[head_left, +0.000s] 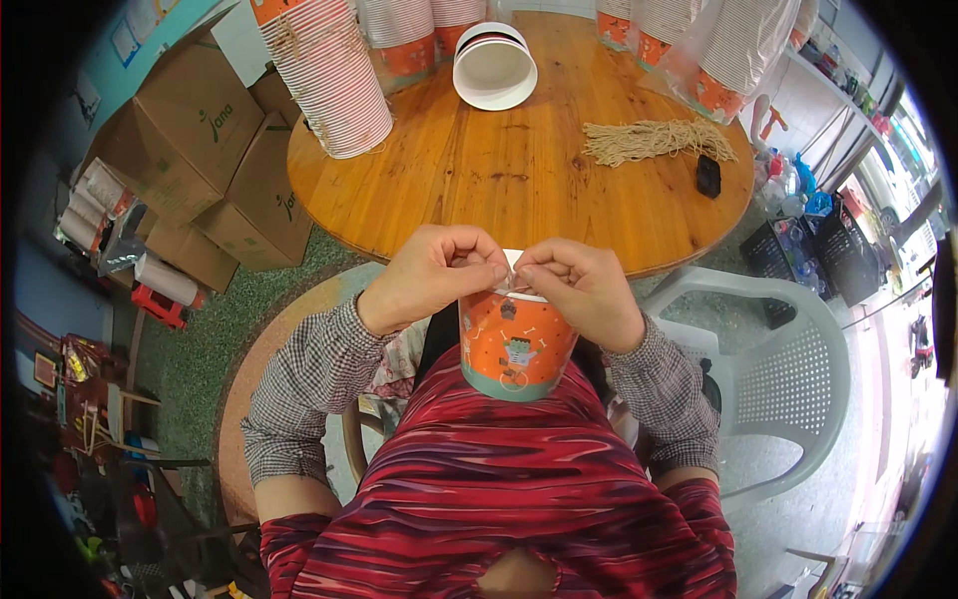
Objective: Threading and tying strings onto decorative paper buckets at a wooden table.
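Observation:
An orange paper bucket (517,344) with cartoon figures and a green base band stands upright at my lap, just off the table's near edge. At its white rim, my left hand (439,272) is closed in a pinch, thumb against fingers. My right hand (584,285) pinches from the other side, its fingertips almost meeting the left ones. Between them shows a bit of thin, pale cord (513,284), mostly hidden by the fingers. Farther off, a bundle of tan cord (654,142) lies on the wooden table (479,190).
Tall stacks of paper buckets (334,90) stand at the table's far left, with bagged stacks (733,60) at the far right. White-lined buckets (496,75) lie sideways between. A black object (709,177) sits by the cord. Cardboard boxes (190,120) and a plastic chair (788,369) flank the table.

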Motion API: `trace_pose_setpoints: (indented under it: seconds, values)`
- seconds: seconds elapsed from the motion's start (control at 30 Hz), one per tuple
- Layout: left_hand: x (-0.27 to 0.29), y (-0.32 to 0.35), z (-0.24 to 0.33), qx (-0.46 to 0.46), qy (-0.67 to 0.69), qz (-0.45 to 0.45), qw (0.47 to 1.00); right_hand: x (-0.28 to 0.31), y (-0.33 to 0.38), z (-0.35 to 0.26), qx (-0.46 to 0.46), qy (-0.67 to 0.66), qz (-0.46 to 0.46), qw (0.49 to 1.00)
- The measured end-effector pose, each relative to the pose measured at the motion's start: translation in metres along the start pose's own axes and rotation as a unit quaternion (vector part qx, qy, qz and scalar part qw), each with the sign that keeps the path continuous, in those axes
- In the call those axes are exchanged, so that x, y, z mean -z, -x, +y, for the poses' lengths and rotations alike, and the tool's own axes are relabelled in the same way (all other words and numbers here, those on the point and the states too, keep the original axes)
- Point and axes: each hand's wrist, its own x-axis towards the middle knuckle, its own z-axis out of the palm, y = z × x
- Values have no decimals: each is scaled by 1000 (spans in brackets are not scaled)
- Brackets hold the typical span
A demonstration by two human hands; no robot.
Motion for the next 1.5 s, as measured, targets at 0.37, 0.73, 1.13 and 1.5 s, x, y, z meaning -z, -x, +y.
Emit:
trace_pose_setpoints:
  seconds: [0.37, 0.73, 1.13, 1.5]
  values:
    - [1, 3, -3, 22, -91, 5, 996, 4, 6, -6, 28, 153, 9, 988]
    - [-9, 13, 6, -86, -227, 77, 967, 2, 5, -5, 51, 166, 5, 985]
    - [4, 8, 32, 25, -144, -15, 989, -5, 10, -6, 66, 60, 43, 995]
    - [-6, 5, 31, 32, -102, -14, 994, -4, 10, -7, 85, 73, 42, 993]
